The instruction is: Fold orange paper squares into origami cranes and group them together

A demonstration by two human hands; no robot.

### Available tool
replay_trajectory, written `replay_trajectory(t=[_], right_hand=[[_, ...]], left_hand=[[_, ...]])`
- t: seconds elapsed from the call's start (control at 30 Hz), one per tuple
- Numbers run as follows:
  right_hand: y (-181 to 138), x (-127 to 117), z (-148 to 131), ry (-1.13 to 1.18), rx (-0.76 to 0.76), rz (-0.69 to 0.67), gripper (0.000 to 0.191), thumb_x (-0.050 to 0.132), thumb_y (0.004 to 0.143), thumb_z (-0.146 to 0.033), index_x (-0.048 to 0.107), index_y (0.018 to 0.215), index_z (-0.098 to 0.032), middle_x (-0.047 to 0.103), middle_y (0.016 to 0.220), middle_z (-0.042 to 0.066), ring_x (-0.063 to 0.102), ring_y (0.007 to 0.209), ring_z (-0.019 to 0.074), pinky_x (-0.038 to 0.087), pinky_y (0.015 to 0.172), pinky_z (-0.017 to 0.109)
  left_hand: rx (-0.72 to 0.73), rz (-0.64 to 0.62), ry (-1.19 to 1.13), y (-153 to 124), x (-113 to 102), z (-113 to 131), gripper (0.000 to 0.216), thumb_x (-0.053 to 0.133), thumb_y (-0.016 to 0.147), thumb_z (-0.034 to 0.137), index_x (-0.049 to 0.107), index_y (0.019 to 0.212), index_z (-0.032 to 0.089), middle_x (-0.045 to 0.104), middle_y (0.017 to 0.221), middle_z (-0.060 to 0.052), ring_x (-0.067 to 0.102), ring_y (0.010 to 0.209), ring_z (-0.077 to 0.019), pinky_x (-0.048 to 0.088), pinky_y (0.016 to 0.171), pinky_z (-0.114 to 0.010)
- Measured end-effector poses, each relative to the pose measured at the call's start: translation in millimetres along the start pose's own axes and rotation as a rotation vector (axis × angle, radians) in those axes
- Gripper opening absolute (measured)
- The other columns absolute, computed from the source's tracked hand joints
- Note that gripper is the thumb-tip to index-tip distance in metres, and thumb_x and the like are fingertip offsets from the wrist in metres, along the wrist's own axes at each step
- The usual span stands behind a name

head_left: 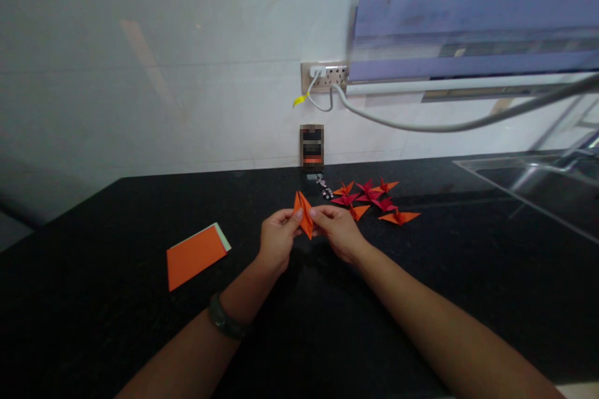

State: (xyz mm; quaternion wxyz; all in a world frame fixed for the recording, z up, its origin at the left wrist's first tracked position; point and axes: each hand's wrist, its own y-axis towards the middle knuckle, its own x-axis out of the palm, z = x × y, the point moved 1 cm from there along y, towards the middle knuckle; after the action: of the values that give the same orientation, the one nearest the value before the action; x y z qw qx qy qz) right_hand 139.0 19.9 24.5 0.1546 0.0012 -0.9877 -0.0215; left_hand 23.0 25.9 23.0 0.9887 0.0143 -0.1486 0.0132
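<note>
A folded piece of orange origami paper [305, 217], narrow and pointed at both ends, is held up above the dark counter. My left hand [278, 234] pinches its left side between thumb and fingers. On the other side, my right hand [337, 229] grips it the same way, with the thumb on the near face. Behind my right hand lie several finished paper cranes, among them a red crane [386, 204] and an orange crane [400, 217]. Left of my hands, a stack of orange paper sheets [196, 259] rests flat, with a pale green sheet [223, 237] showing beneath.
A phone [312, 148] leans upright against the tiled wall, a beaded strap [324, 187] lying before it. Above is a socket strip [324, 77] with a plug, and a grey cable [421, 126] runs right. A sink [528, 190] is at the right.
</note>
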Motion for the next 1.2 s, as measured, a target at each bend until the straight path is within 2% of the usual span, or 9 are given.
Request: replay_trajectory(t=[0.13, 0.47, 0.63, 0.77, 0.9, 1.0, 1.1, 1.2], right_hand=[[0, 0, -1, -0.041, -0.034, 0.026, 0.024, 0.069, 0.059, -0.034, 0.063, 0.066, -0.012, 0.055, 0.05, -0.003, 0.046, 0.042, 0.0063, 0.038, 0.042, 0.02], [3, -5, -3, -0.262, -0.112, 0.028, 0.02, 0.061, 0.065, -0.032, 0.058, 0.062, -0.013, 0.049, 0.047, -0.004, 0.041, 0.041, 0.0065, 0.032, 0.041, 0.02], [3, -10, -5, -0.464, -0.167, -0.027, 0.018, 0.055, 0.07, -0.03, 0.057, 0.063, -0.014, 0.048, 0.05, -0.004, 0.039, 0.044, 0.0071, 0.032, 0.043, 0.02], [2, -12, -9, -0.603, -0.183, -0.116, 0.019, 0.058, 0.068, -0.031, 0.057, 0.059, -0.014, 0.048, 0.05, -0.003, 0.041, 0.046, 0.0076, 0.031, 0.043, 0.02], [0, -12, -10, -0.519, -0.1, -0.135, 0.028, 0.054, 0.072, -0.041, 0.056, 0.063, -0.015, 0.044, 0.049, -0.004, 0.039, 0.043, 0.0073, 0.032, 0.041, 0.02], [-1, -10, -9, -0.447, -0.057, -0.146, 0.03, 0.055, 0.07, -0.046, 0.056, 0.075, -0.016, 0.047, 0.056, -0.004, 0.042, 0.046, 0.0079, 0.035, 0.04, 0.019], [0, -9, -6, -0.466, -0.067, -0.152, 0.031, 0.068, 0.059, -0.036, 0.053, 0.077, -0.016, 0.05, 0.059, -0.004, 0.043, 0.049, 0.0076, 0.036, 0.042, 0.019], [2, -8, -5, -0.464, -0.096, -0.089, 0.021, 0.065, 0.06, -0.027, 0.052, 0.073, -0.016, 0.049, 0.057, -0.004, 0.042, 0.046, 0.0067, 0.035, 0.041, 0.019]], left_hand=[[-0.003, 0.03, 0.058, 0, -1, 0, 0.023, 0.071, 0.057, 0.031, 0.065, 0.067, 0.012, 0.062, 0.062, -0.001, 0.055, 0.055, -0.009, 0.043, 0.051, -0.02], [0.048, -0.053, 0.139, -1, 1, -1, 0.023, 0.07, 0.058, 0.032, 0.065, 0.067, 0.012, 0.062, 0.059, -0.002, 0.054, 0.052, -0.0093, 0.043, 0.05, -0.02], [0.064, -0.106, 0.202, 1, -2, 3, 0.028, 0.07, 0.058, 0.033, 0.065, 0.077, 0.013, 0.064, 0.063, -0.001, 0.054, 0.053, -0.0091, 0.041, 0.049, -0.019], [0.103, -0.166, 0.295, 3, -4, 8, 0.022, 0.068, 0.06, 0.033, 0.066, 0.068, 0.012, 0.06, 0.056, 0.001, 0.047, 0.047, -0.0068, 0.034, 0.044, -0.018], [0.131, -0.075, 0.272, 5, -5, 10, 0.022, 0.068, 0.06, 0.033, 0.063, 0.059, 0.012, 0.053, 0.047, 0.004, 0.04, 0.041, -0.0051, 0.029, 0.04, -0.017], [0.136, 0.026, 0.168, 7, -6, 9, 0.022, 0.068, 0.06, 0.033, 0.059, 0.064, 0.013, 0.054, 0.052, 0.004, 0.044, 0.042, -0.0054, 0.03, 0.039, -0.016], [0.115, 0.061, 0.099, 7, -6, 8, 0.023, 0.067, 0.06, 0.031, 0.056, 0.07, 0.014, 0.058, 0.059, 0.002, 0.052, 0.049, -0.0072, 0.037, 0.042, -0.016], [0.086, 0.069, 0.067, 6, -4, 7, 0.023, 0.067, 0.06, 0.03, 0.053, 0.069, 0.014, 0.058, 0.059, 0.002, 0.052, 0.047, -0.0073, 0.04, 0.042, -0.017]])
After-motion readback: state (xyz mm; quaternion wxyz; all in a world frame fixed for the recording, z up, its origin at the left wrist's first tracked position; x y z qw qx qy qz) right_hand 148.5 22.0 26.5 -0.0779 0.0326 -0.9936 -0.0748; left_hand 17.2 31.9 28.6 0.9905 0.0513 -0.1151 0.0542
